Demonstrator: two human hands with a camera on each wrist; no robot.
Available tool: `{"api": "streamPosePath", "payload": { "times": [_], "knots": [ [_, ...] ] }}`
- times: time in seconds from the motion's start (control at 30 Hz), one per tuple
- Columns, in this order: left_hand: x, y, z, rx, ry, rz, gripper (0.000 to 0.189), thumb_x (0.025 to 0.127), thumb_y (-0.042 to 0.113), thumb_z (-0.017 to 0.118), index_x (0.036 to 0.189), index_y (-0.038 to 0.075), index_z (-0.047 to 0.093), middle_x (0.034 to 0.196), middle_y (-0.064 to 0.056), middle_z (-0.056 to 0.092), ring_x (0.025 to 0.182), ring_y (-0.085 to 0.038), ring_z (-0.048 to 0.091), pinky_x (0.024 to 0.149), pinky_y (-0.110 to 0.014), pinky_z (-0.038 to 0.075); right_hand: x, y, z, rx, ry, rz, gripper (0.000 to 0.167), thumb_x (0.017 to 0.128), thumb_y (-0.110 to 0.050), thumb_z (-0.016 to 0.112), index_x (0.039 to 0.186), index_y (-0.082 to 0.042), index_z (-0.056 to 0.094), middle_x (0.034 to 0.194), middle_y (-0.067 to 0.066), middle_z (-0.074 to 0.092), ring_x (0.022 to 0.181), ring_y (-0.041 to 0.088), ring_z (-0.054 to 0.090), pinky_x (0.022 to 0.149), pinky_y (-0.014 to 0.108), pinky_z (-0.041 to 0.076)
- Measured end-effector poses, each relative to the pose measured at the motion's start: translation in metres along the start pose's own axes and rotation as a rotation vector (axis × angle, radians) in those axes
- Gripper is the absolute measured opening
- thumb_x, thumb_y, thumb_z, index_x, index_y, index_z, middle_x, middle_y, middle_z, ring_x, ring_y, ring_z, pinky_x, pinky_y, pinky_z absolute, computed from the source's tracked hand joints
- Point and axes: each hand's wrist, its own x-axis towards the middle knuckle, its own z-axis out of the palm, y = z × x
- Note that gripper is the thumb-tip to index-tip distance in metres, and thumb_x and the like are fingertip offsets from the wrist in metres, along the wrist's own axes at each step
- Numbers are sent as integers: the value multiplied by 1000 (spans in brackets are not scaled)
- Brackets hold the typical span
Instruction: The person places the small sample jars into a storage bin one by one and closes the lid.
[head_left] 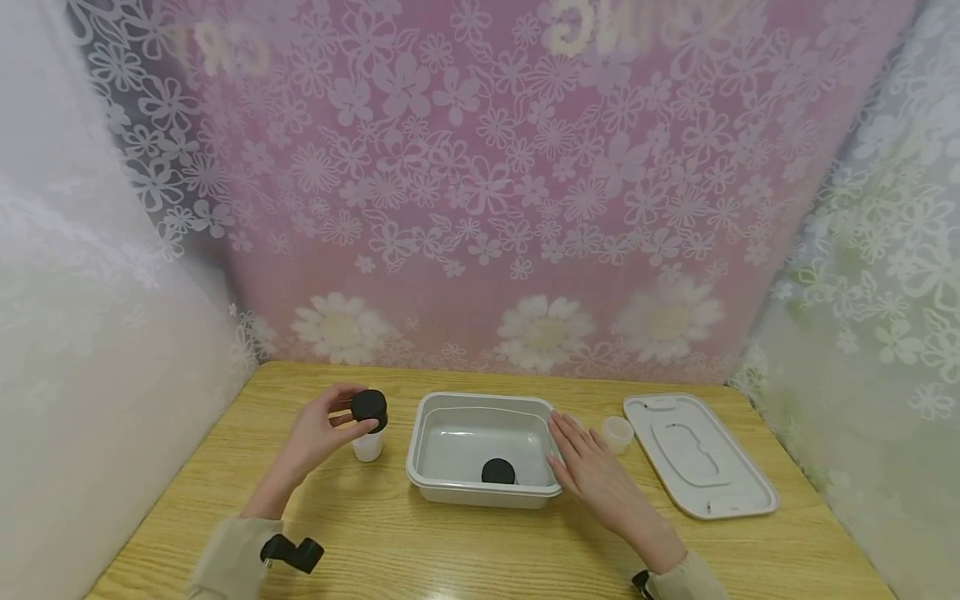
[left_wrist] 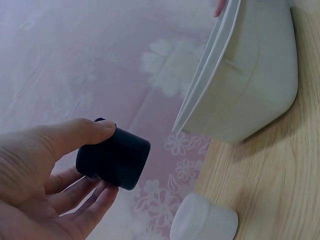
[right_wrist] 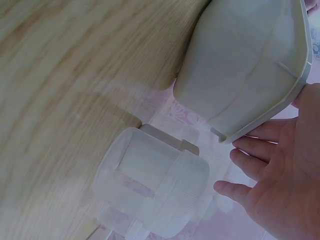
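My left hand (head_left: 321, 433) pinches a small black cylindrical container (head_left: 369, 407) between thumb and fingers. In the left wrist view the black container (left_wrist: 122, 157) is tilted and held above the table. Below it a small white lidded jar (head_left: 367, 448) stands on the tabletop, to the left of a grey-white plastic tub (head_left: 457, 454). The tub has no lid on, and a black round-topped container (head_left: 498, 472) is inside near its front wall. My right hand (head_left: 600, 479) rests on the tub's right rim with fingers extended, as the right wrist view also shows.
A translucent lidded jar (head_left: 617, 434) stands right of the tub, beyond my right hand. Farther right a white rectangular lid (head_left: 705, 458) lies flat on the wooden table (head_left: 390, 542). Flower-patterned curtains (head_left: 487, 208) close in the back and both sides.
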Motion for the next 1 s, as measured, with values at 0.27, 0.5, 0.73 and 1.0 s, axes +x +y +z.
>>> {"api": "streamPosePath", "payload": {
  "times": [0.27, 0.5, 0.73, 1.0],
  "knots": [
    [10, 14, 19, -27, -36, 34, 60, 86, 21, 83, 138, 6, 57, 134, -18, 60, 123, -37, 60, 101, -47, 53, 0, 0, 0, 0, 0, -2, 58, 106, -29, 55, 153, 2, 41, 159, 16, 39, 147, 35, 37, 114, 62, 33],
    [17, 25, 39, -63, -83, 78, 55, 86, 14, 83, 134, 5, 59, 129, -18, 63, 120, -37, 62, 100, -48, 53, 0, 0, 0, -13, 16, -12, 58, 105, -27, 57, 152, 3, 42, 159, 17, 40, 146, 36, 38, 113, 62, 35],
    [23, 32, 56, -83, -135, 95, 53, 85, 13, 84, 132, 6, 60, 124, -17, 65, 117, -36, 64, 99, -46, 55, 0, 0, 0, -15, 24, -19, 58, 104, -26, 59, 152, 3, 42, 158, 17, 40, 146, 36, 39, 113, 62, 35],
    [29, 30, 68, -50, -265, 180, 55, 86, 13, 83, 135, 4, 59, 122, -15, 66, 114, -36, 65, 96, -44, 56, 0, -2, -1, -17, 31, -21, 58, 103, -25, 60, 151, 4, 44, 157, 17, 42, 144, 37, 41, 112, 62, 36]
  ]
}}
